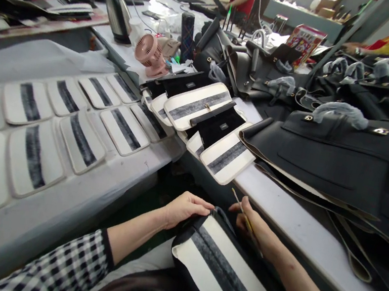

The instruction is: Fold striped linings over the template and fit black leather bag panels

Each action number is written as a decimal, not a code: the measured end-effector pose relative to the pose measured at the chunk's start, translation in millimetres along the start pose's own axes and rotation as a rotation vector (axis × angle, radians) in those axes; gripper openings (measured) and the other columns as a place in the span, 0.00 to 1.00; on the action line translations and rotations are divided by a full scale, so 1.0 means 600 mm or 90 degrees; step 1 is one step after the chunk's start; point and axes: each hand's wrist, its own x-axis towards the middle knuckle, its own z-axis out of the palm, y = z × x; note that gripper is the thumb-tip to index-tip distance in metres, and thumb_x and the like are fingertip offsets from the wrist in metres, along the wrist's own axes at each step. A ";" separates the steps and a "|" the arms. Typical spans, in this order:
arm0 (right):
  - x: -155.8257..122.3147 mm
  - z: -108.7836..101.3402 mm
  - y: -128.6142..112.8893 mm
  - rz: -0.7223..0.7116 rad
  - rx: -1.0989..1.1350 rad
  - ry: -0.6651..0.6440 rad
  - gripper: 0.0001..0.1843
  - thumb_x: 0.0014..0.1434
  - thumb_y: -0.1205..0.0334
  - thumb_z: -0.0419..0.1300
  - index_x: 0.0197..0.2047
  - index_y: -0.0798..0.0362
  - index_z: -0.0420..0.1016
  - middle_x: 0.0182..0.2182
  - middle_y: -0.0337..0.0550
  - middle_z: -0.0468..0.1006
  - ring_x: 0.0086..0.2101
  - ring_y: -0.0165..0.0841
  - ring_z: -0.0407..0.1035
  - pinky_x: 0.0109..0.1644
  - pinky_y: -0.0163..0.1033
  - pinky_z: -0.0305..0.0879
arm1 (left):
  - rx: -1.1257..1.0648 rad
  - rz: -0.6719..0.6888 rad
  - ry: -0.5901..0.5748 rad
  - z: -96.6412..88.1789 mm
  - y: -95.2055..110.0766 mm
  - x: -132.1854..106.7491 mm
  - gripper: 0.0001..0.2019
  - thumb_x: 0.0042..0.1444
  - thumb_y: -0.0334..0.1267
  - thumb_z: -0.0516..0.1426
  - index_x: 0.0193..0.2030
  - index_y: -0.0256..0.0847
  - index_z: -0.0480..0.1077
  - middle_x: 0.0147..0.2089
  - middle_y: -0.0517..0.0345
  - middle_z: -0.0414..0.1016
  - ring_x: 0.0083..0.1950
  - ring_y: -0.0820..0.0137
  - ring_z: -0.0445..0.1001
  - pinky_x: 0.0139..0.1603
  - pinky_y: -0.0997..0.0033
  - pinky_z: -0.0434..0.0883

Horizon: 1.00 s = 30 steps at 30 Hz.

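Observation:
Across my lap lies a bag part (pixel 232 271), cream-white with a dark grey stripe down its length and black edges. My left hand (pixel 186 210) pinches its far edge, thumb and fingers closed on the dark rim. My right hand (pixel 255 225) is closed around a thin yellowish stick (pixel 249 227) that points up and away; whether its tip carries a brush or a blade is too small to tell. That hand is just right of the part's far end, beside a dark strap-like loop (pixel 221 215).
Striped cream panels (pixel 124 129) lie in rows on the left table. Straight ahead are half-made bag pieces (pixel 227 159). Black leather bags (pixel 332 154) with wrapped handles pile up at right. Behind stand a pink fan (pixel 150 55) and a kettle (pixel 117 16). Other people work farther back.

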 end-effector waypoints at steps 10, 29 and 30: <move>-0.004 0.021 -0.033 -0.107 0.174 -0.162 0.39 0.49 0.41 0.67 0.60 0.48 0.64 0.28 0.33 0.64 0.26 0.27 0.53 0.27 0.33 0.48 | 0.028 -0.010 -0.012 -0.005 0.011 0.003 0.21 0.41 0.35 0.65 0.45 0.35 0.80 0.39 0.49 0.82 0.35 0.70 0.76 0.42 0.70 0.69; 0.026 0.061 -0.026 -0.221 -0.044 -0.125 0.18 0.56 0.59 0.57 0.50 0.54 0.70 0.45 0.43 0.76 0.46 0.39 0.68 0.52 0.45 0.62 | 0.102 0.031 0.029 0.008 0.004 0.004 0.19 0.47 0.35 0.60 0.47 0.36 0.79 0.34 0.54 0.81 0.29 0.72 0.71 0.34 0.72 0.64; 0.024 0.061 -0.026 -0.221 -0.047 -0.120 0.18 0.56 0.58 0.57 0.50 0.54 0.69 0.45 0.43 0.76 0.46 0.39 0.68 0.52 0.45 0.63 | 0.099 0.029 0.018 0.006 0.004 0.005 0.19 0.46 0.35 0.61 0.47 0.36 0.79 0.36 0.54 0.81 0.31 0.71 0.73 0.36 0.71 0.65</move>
